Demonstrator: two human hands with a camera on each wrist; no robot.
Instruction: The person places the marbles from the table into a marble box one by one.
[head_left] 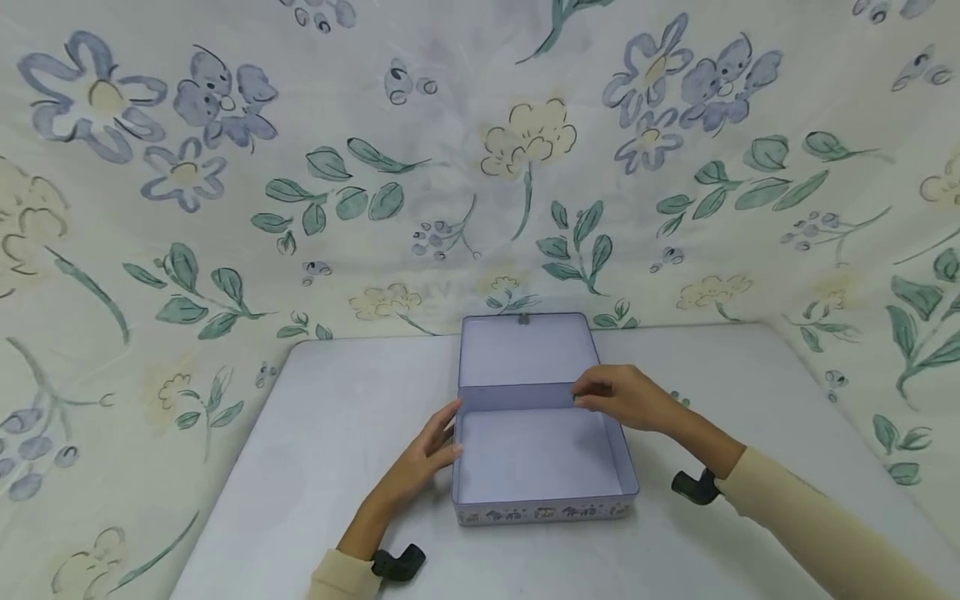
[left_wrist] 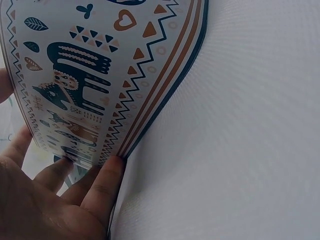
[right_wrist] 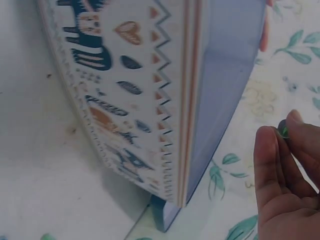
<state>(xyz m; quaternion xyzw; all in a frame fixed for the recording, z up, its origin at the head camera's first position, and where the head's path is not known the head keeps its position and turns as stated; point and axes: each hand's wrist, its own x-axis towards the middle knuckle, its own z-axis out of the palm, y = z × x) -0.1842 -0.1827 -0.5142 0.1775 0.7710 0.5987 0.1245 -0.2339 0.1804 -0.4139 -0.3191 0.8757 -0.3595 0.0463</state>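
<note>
A shallow tin box (head_left: 540, 454) stands on the table with its hinged lid (head_left: 525, 350) tipped back. Its inside is plain lavender, and animals, hearts and zigzags are printed on the outer walls. My left hand (head_left: 416, 462) rests its fairly straight fingers against the left wall; in the left wrist view the fingertips (left_wrist: 112, 167) touch that printed side. Above the box's back right part, my right hand (head_left: 626, 398) pinches a small round, dark green thing (right_wrist: 283, 129) between thumb and fingertips. Its exact kind is too small to tell.
Small greenish things (head_left: 678, 398) lie on the white table (head_left: 360, 392), partly hidden behind the right wrist. A flowered cloth (head_left: 465, 192) rises behind the table and at both sides. Dark wrist cameras (head_left: 697, 487) sit on both forearms.
</note>
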